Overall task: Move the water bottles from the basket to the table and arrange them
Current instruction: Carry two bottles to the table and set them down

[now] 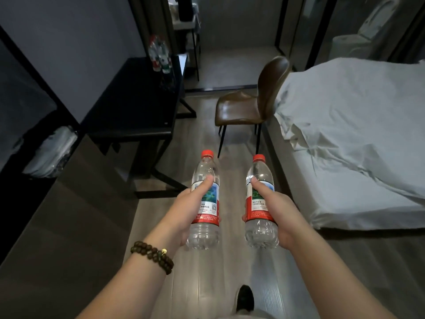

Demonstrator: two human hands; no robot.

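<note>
While hands [190, 209] [277, 211] grip 2 bottles [204, 237] [261, 237], floor [199, 137] runs between table edge [177, 97], bed [356, 134].

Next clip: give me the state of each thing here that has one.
Clear plastic red-capped water bottle: capped, gripped by left hand.
Second red-capped water bottle: capped, gripped by right hand.
Group of water bottles: standing on black table.
White bed sheet: rumpled.

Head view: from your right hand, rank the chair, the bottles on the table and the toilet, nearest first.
1. The chair, just ahead of the right hand, beside the bed.
2. The bottles, ahead to the left, at the far end of the table.
3. The toilet, far back on the right.
</note>
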